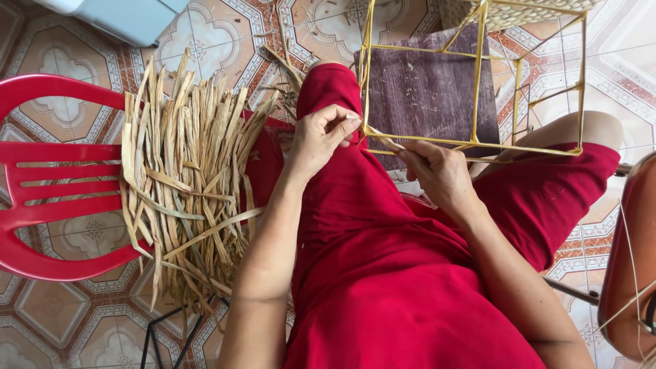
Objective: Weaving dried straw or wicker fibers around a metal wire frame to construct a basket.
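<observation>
Seated person in red clothing, seen from above, knees pointing toward the far side.

Left hand (320, 140) rests over the left thigh, fingers curled narrow, thumb and forefinger pinching the near left corner of a yellow frame (476, 89). A thin pale strip (384, 139) runs from that pinch across to the right hand.

Right hand (437, 172) sits just right of the left one, near the lap's middle. Fingers closed on the strip's other end, touching the frame's near bottom rail. The two hands are close together but apart.

The frame is a box-shaped cage of thin yellow rods, open on all sides. It stands across the knees, right of centre, far from the body. Its near bottom rail lies at the hands; its top reaches the picture's far edge.

A dark purple board (430, 89) lies under and behind the frame, over the knees.

Bundle of dried leaf strips (184, 171), tan and straw-coloured, is draped over a red plastic chair (55, 205) on the left. Strips hang long, ends ragged on the near side. Bundle lies just beside the left forearm.

Floor is patterned tile (89, 321), cream with red-brown and grey motifs.

Far right, above the frame: edge of a woven basket (519, 10). Far left corner: a pale blue container (130, 17). Right edge: part of a brown rounded seat (632, 266).
</observation>
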